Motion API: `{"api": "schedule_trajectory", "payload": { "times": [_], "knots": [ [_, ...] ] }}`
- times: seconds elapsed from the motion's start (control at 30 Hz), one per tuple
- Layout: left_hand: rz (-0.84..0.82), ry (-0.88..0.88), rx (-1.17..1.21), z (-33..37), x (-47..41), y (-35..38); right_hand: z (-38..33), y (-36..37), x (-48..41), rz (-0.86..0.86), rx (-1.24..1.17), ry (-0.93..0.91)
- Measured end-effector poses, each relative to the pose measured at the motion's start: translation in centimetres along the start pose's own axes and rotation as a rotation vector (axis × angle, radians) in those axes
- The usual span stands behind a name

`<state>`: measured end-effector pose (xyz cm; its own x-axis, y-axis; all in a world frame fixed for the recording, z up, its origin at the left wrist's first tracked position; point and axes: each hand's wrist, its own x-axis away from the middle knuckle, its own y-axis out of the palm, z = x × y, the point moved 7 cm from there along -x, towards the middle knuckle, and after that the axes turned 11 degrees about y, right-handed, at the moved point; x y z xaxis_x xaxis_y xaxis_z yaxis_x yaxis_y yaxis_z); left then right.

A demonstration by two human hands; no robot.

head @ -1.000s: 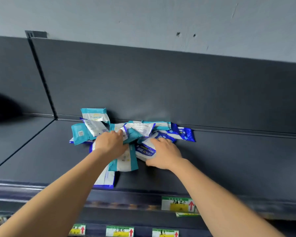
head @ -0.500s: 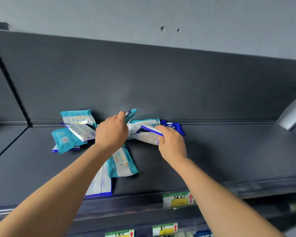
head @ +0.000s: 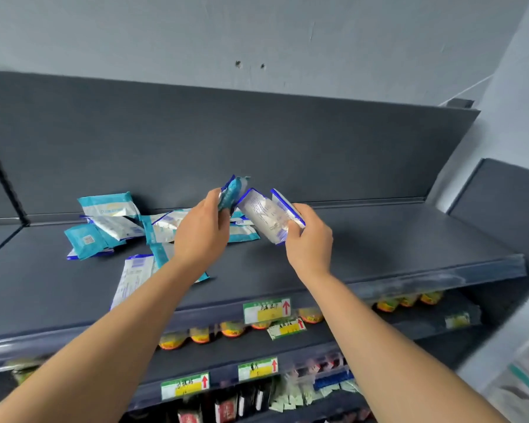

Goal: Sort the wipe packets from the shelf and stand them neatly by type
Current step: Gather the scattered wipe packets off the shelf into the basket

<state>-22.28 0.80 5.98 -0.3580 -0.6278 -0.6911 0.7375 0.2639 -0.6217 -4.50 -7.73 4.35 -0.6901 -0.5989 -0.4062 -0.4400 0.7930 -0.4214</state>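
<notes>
Head view: left hand (head: 200, 236), right hand (head: 309, 242) grip packets (head: 266, 215).

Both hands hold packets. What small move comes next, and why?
Probably stand the blue-edged packets in the right hand upright on the shelf beneath it: they are already apart from the teal packets in the left hand, and a mixed pile lies unsorted at left.
</notes>
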Motion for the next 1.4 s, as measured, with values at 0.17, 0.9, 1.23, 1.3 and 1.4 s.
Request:
{"api": "schedule_trajectory", "payload": {
  "times": [0.17,0.9,1.23,1.3,1.4],
  "knots": [
    [0.008,-0.027,0.109,4.6,3.1,0.0,1.7,-5.5,3.2,0.058,-0.03,0.009],
    [-0.354,0.036,0.735,25.0,23.1,4.1,11.2,-29.3,26.7,0.503,0.208,0.387],
    [-0.692,0.123,0.807,37.3,35.3,6.2,16.6,-41.3,39.7,0.631,0.359,0.622],
    [-0.756,0.151,0.803,40.2,38.0,7.0,18.1,-44.0,42.1,0.652,0.386,0.651],
    [-0.849,0.191,0.79,44.7,42.0,8.3,20.4,-48.0,45.4,0.664,0.446,0.683]
  ]
}}
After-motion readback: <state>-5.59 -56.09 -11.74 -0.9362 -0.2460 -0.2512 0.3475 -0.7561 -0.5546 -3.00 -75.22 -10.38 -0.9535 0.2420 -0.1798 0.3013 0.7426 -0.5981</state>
